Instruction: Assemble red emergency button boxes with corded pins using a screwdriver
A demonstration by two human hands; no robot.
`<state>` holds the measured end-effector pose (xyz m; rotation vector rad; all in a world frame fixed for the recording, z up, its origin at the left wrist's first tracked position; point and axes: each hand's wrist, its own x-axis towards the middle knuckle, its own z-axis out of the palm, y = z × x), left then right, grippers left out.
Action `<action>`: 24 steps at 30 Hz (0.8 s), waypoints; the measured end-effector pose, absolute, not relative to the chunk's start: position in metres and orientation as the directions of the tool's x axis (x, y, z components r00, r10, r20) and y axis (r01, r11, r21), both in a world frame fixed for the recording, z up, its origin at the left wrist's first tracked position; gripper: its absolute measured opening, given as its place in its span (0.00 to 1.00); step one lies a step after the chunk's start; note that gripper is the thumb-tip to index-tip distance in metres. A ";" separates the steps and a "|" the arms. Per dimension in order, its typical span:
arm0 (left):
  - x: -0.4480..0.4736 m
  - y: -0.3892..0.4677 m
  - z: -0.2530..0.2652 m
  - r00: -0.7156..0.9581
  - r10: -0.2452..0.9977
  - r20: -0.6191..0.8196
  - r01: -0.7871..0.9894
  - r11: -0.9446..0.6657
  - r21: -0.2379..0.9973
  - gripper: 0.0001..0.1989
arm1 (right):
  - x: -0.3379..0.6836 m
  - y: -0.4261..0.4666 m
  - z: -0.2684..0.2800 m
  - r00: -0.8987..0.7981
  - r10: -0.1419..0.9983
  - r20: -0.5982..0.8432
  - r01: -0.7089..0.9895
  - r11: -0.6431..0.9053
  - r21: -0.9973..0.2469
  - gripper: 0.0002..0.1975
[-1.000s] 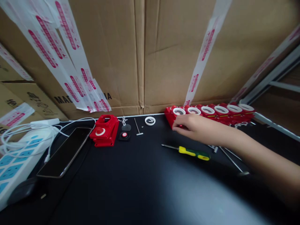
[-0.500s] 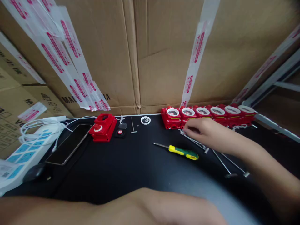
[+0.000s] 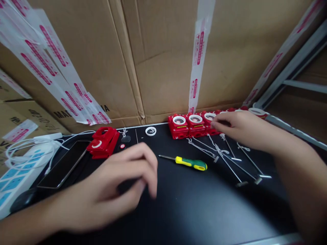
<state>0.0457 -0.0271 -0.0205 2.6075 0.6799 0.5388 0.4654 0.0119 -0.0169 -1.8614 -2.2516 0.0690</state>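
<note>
My left hand hovers over the near left of the black table, fingers loosely curled and apart, holding nothing. My right hand reaches to a row of red boxes with round white-ringed windows; its fingertips are pinched together at the third red box. Whether they grip it is hidden. Below that hand lie several thin T-shaped metal hammers with small white chains. Between the hands rests a yellow-and-green screwdriver. Beyond my left hand sits another red box, its upper part open.
A white ring with small metal pieces lies at the back, near a clear disc and a small red-and-white disc. At left are a phone, a power strip and white cables. Taped cardboard stands behind.
My left hand has come up into view from the bottom edge. My right hand has moved from the hammers up to the red boxes. The camera view has shifted right.
</note>
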 end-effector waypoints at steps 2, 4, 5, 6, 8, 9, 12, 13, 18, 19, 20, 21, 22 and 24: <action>0.049 0.010 -0.043 0.773 0.549 0.318 0.538 -0.833 0.130 0.15 | 0.473 0.015 -0.021 -0.181 0.979 0.091 0.965 0.194 -0.175 0.17; 0.046 0.043 -0.071 0.778 0.562 0.282 0.605 -0.790 -0.095 0.17 | 0.473 0.016 -0.025 -0.194 0.980 0.048 0.962 0.200 -0.186 0.15; 0.042 0.056 -0.083 0.784 0.570 0.245 0.611 -0.779 -0.143 0.17 | 0.472 0.015 -0.027 -0.204 0.979 0.026 0.959 0.205 -0.196 0.14; 0.038 0.065 -0.094 0.788 0.578 0.212 0.612 -0.771 -0.174 0.17 | 0.470 0.014 -0.028 -0.215 0.977 0.001 0.955 0.211 -0.207 0.13; 0.030 0.072 -0.105 0.792 0.586 0.172 0.610 -0.768 -0.194 0.16 | 0.465 0.012 -0.030 -0.238 0.970 -0.056 0.949 0.219 -0.228 0.11; 0.027 0.072 -0.107 0.791 0.590 0.162 0.612 -0.766 -0.200 0.16 | 0.462 0.010 -0.031 -0.243 0.966 -0.087 0.948 0.217 -0.234 0.10; 0.024 0.065 -0.106 0.785 0.601 0.149 0.618 -0.748 -0.243 0.15 | 0.453 0.008 -0.036 -0.234 0.955 -0.184 0.957 0.193 -0.218 0.08; 0.025 0.062 -0.105 0.783 0.604 0.148 0.620 -0.739 -0.264 0.14 | 0.449 0.008 -0.038 -0.228 0.950 -0.212 0.961 0.185 -0.203 0.07; 0.027 0.054 -0.111 0.747 0.636 0.191 0.660 -0.677 -0.326 0.10 | 0.423 0.006 -0.053 -0.207 0.937 -0.282 0.977 0.183 -0.109 0.06; 0.027 0.053 -0.114 0.738 0.639 0.216 0.672 -0.668 -0.318 0.10 | 0.419 0.005 -0.055 -0.213 0.931 -0.295 0.976 0.190 -0.104 0.06; 0.027 0.052 -0.116 0.729 0.639 0.247 0.684 -0.664 -0.302 0.10 | 0.417 0.003 -0.055 -0.225 0.923 -0.311 0.974 0.201 -0.109 0.05; 0.027 0.051 -0.118 0.720 0.634 0.281 0.694 -0.664 -0.278 0.10 | 0.417 0.001 -0.055 -0.242 0.914 -0.325 0.969 0.212 -0.123 0.06; 0.027 0.051 -0.120 0.713 0.627 0.314 0.699 -0.669 -0.251 0.10 | 0.418 0.000 -0.053 -0.259 0.907 -0.333 0.964 0.223 -0.143 0.06; 0.028 0.050 -0.121 0.708 0.606 0.362 0.693 -0.694 -0.194 0.11 | 0.421 -0.003 -0.047 -0.287 0.904 -0.317 0.953 0.237 -0.186 0.07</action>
